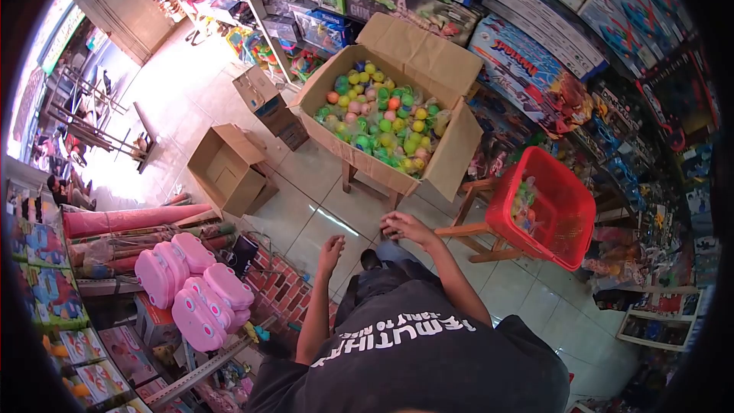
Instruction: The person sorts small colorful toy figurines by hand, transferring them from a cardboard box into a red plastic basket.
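Note:
My left hand [330, 254] is raised before my body with loosely bent fingers, and nothing shows in it. To its right, my right hand [406, 228] hovers above my legs, fingers curved and a little apart, also without a visible object. Beyond both hands a large open cardboard box [353, 154] rests on a wooden stool. Inside it lie many small balls [391, 116], yellow, green, pink and orange, some in clear plastic. A red plastic basket [547, 239] on another wooden stool is nearest my right hand, with a few bagged balls [525, 200] in it.
An open smaller carton [222, 172] stands on the tiled floor [317, 241]. Pink lidded cases [202, 306] and a rolled pink sheet [134, 219] are at the left. Shelves of boxed toys [527, 69] line the back and right. Another person [70, 193] is at the far left.

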A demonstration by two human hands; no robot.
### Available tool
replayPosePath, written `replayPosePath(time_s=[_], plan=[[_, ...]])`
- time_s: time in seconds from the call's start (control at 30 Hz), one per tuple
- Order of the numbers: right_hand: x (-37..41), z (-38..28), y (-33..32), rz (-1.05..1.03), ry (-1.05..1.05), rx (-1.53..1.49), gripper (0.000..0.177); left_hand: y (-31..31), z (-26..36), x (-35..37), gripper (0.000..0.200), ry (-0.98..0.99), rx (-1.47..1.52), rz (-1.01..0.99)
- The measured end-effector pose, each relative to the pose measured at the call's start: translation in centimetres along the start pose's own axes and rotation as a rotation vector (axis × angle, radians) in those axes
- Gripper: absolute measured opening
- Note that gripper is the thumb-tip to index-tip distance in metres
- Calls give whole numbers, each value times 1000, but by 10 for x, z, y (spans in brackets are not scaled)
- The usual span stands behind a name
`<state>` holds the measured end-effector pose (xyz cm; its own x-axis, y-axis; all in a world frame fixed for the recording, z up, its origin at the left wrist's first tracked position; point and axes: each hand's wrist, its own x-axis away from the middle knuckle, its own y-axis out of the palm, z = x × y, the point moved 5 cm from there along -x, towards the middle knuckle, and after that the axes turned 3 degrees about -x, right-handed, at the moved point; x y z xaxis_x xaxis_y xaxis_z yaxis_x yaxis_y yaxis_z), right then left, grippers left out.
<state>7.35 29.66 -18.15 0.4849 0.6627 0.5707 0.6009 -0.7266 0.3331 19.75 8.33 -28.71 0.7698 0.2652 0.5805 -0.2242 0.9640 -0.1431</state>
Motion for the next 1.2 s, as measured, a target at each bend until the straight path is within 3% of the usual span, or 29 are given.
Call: replayPosePath(time_s=[0.23,0.37,0.47,0.53,0.57,0.63,0.67,0.77,0.8,0.93,1.03,1.2], plan=[[-20,-124,9,-18,-252,36,27,-4,172,-17,22,445,124,77],[-62,-166,-19,18,-370,-14,24,-10,256,-42,20,597,6,102],[-116,-174,-59,215,-370,17,25,-8,309,-71,19,650,-48,56],[-145,-182,-88,420,-420,380,35,2,335,-102,21,674,-296,-75],[-157,-178,-98,426,-414,378,35,5,344,-117,21,671,-294,-83],[-171,-185,-113,739,-540,810,45,12,360,-147,23,800,-427,-146],[-182,-185,-119,807,-508,875,51,14,360,-167,24,760,-435,-172],[-189,-197,-120,855,-429,1072,52,22,364,-200,24,727,-408,-172],[-185,-205,-116,825,-419,1059,53,27,357,-213,25,653,-447,-198],[-189,-208,-118,905,-418,1065,47,41,346,-240,25,687,-405,-306],[-198,-208,-125,930,-369,1043,44,47,345,-245,24,724,-332,-312],[-208,-213,-137,1001,-341,1081,43,45,343,-248,22,580,-351,-262]])
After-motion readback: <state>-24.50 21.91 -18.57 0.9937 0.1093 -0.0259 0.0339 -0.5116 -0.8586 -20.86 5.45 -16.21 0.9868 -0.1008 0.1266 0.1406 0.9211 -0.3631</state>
